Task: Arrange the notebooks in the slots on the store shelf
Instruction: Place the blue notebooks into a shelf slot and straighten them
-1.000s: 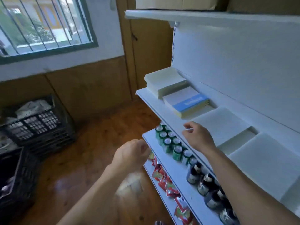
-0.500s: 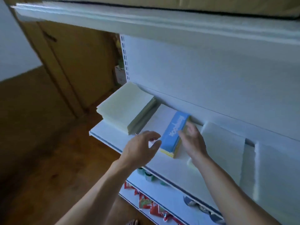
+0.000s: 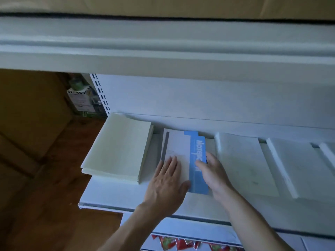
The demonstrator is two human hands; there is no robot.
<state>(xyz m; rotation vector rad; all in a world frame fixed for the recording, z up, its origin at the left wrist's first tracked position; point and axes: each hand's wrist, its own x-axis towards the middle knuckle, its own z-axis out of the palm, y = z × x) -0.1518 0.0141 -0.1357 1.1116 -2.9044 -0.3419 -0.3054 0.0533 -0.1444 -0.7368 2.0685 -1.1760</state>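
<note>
Notebooks (image 3: 181, 156) with the blue band are in the second slot from the left on the shelf (image 3: 112, 196), between the cream stack (image 3: 117, 147) and the first white stack (image 3: 243, 163), touching neither. Your left hand (image 3: 166, 185) lies flat on the top cover, fingers straight, just pressing down. Your right hand (image 3: 215, 176) has hold of the pile's right edge, thumb on the blue band, fingers tucked down the side.

Handling-wise, I'd guess thin softcovers: light and bendy one by one, but a fairly solid block as a pile. Covers look smooth so they'll probably slide over each other, and you can see it already, the blue corners at the back are stepped instead of flush. I'd squeeze the pile by its two long edges rather than shove from on top, then nudge it toward the back panel to even it up.

Versus half a second ago: the pile was lying skewed, one corner pointing at the back panel, and your left hand was hovering over its front without touching. Now it's turned pretty much straight, long side running front to back, and that hand is down on the cover. Right hand was already at the right edge, same as now
</note>
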